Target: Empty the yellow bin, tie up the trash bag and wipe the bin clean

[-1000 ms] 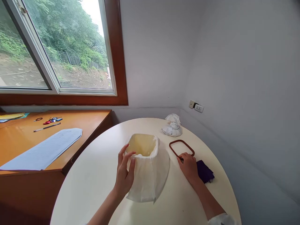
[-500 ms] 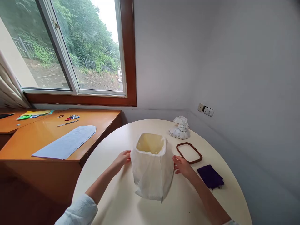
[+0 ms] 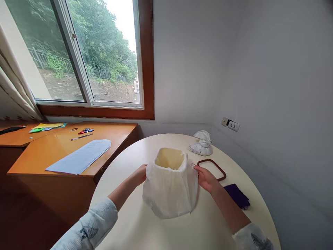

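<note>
A cream-coloured bin (image 3: 169,159) stands on the round table, its open top toward me. A thin white garbage bag (image 3: 171,194) is draped over its rim and hangs loosely down the outside. At the bag's left side is my left hand (image 3: 141,174), closed on the plastic, with its fingertips hidden behind it. My right hand (image 3: 207,179) pinches the bag's right side between thumb and fingers. Just beyond that hand lies a brown rounded-rectangular ring (image 3: 220,169), partly covered by the hand. A folded dark purple cloth (image 3: 237,196) lies beside my right forearm.
A knotted white plastic bag (image 3: 201,148) sits at the back of the round table (image 3: 125,215). To the left, an orange-brown desk (image 3: 114,132) holds paper sheets (image 3: 80,158), a pen (image 3: 81,136) and small items. A wall socket (image 3: 233,125) is at the right.
Both hands have closed on the bag's sides and moved slightly up. The bag's loose skirt is spread wider and its lower edge lifted. The view has shifted a little to the left.
</note>
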{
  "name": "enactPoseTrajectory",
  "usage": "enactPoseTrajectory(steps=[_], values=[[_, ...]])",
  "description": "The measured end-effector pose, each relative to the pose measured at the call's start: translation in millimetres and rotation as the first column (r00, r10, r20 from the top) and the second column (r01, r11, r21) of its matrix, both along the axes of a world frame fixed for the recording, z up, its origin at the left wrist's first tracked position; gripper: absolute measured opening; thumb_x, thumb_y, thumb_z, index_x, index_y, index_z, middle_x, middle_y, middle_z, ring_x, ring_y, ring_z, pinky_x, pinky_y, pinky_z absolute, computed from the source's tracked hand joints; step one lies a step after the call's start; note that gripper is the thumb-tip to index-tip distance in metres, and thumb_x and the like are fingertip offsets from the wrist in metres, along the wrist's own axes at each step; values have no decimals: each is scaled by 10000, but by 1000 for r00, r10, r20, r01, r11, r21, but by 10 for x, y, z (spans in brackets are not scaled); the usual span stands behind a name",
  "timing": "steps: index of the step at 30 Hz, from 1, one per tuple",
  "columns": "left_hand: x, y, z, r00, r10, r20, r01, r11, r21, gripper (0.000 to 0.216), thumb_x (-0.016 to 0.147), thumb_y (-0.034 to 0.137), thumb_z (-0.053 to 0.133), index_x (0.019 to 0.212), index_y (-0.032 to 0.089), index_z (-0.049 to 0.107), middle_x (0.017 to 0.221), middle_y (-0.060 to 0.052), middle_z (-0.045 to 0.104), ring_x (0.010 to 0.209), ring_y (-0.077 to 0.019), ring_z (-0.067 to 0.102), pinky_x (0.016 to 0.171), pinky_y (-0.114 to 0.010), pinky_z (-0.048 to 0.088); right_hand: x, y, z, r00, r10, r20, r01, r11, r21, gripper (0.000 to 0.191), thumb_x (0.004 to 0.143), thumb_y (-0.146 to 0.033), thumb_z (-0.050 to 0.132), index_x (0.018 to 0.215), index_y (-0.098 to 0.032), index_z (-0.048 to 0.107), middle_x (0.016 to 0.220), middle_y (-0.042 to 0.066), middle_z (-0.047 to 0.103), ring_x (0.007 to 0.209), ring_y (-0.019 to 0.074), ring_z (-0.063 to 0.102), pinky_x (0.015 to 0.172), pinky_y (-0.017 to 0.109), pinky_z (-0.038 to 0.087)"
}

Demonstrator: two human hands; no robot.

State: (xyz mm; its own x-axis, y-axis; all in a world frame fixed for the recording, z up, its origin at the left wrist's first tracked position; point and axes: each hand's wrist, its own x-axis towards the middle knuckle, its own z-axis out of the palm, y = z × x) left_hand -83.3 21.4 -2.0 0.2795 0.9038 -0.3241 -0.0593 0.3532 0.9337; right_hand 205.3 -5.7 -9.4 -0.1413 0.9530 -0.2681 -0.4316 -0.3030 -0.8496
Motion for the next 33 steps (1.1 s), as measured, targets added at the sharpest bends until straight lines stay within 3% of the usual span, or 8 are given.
enactPoseTrajectory(steps=[7,12,16,21,24,27,30,33], values=[[-173,169,425,990,53,131,-70,989,129,212,645,240,684,818,128,639,755,-41,652,691,-170,597,598,-258,441,189,139,466,995,-79,-60,83,994,68,370,693,-135,588,1052,-220,566,839,12,647,678,116,600,608,224,477],[-305,256,791,970,77,229,-137,956,259,164,657,204,697,786,159,606,715,14,615,627,-101,559,573,-210,416,194,118,846,996,-85,-10,84,957,278,503,668,-140,628,1140,-277,519,1007,10,622,776,116,595,652,222,475],[-395,180,1052,953,67,295,-172,922,346,160,676,201,692,814,177,614,714,18,614,631,-99,555,601,-217,433,230,4,1037,997,-78,14,64,900,431,531,671,-198,644,1170,-310,502,990,-7,617,799,127,584,684,245,462],[-692,1,1119,972,45,232,-137,906,400,131,655,221,700,760,187,631,664,3,600,588,-124,537,550,-234,432,496,-165,925,997,-59,44,32,888,458,354,600,-237,671,945,-274,601,792,-11,614,708,141,559,632,262,434],[-930,-109,1080,995,-23,94,-18,909,416,142,643,284,705,628,178,612,659,-26,560,584,-140,511,532,-251,427,727,-258,744,983,22,181,-93,915,393,305,553,-305,697,836,-253,597,649,-4,567,584,155,514,552,289,401],[-1107,-239,1107,991,-62,-115,104,908,406,111,629,249,698,622,157,636,748,-51,579,661,-155,535,573,-249,430,918,-360,614,941,135,311,-238,917,320,320,513,-367,736,768,-240,590,625,3,546,551,155,494,542,299,385],[-1173,-380,1196,932,-184,-312,281,911,302,105,581,222,718,652,166,664,723,-45,603,668,-189,556,591,-264,439,1027,-459,554,906,207,369,-331,890,314,330,549,-400,739,806,-229,619,643,-2,521,551,133,470,550,279,379],[-1134,-489,1225,842,-327,-430,424,893,150,204,552,257,747,739,196,694,749,-50,630,685,-214,547,592,-259,431,1024,-522,517,854,290,432,-419,875,241,397,674,-473,661,982,-226,624,678,1,529,597,130,483,583,260,390]])
